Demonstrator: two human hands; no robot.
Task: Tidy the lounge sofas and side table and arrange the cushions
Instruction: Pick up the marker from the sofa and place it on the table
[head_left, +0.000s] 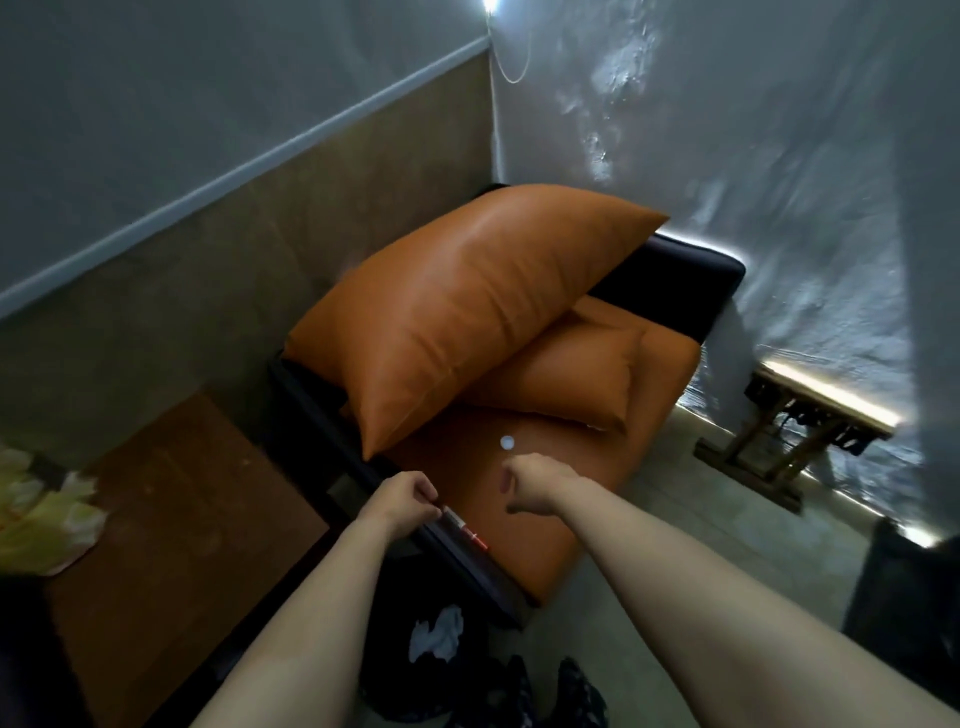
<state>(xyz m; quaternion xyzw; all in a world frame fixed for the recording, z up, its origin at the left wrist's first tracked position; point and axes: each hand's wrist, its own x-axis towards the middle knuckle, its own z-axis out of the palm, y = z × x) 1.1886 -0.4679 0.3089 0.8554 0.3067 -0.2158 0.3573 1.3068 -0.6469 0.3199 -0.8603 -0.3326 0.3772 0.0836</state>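
The left hand (402, 501) pinches one end of a thin red-and-white pen (466, 530), which lies along the sofa's (550, 530) dark side edge, pointing away from the fingertips. The right hand (535, 486) hovers over the orange seat with its fingers curled; I cannot tell if it holds anything. A small white disc (507, 442) lies just beyond it.

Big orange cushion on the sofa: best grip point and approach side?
Probably the near short edge of the large orange cushion, from the front. It lies tilted over the small cushion and the dark armrest, so its near corner hangs free above the seat; the far end is tucked toward the wall corner.
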